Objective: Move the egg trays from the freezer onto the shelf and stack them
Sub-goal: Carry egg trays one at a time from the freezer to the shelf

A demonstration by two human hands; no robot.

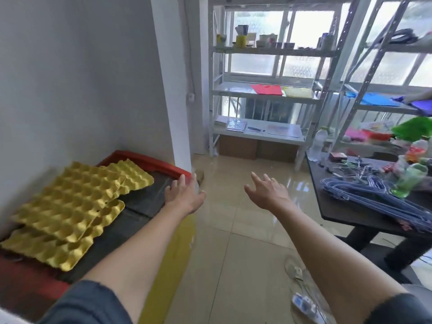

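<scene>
A tiled room has a white shelf (261,90) at the far wall and a red-rimmed freezer (145,160) at near left. Yellow egg trays (70,202), perhaps three, lie overlapped on its dark lid. Left hand (184,195) and right hand (268,192) reach forward, both spread and empty.

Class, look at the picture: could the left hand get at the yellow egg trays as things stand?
Probably yes. The left hand is open and empty, out over the freezer lid, and the egg trays lie uncovered to its left with nothing between them.
</scene>
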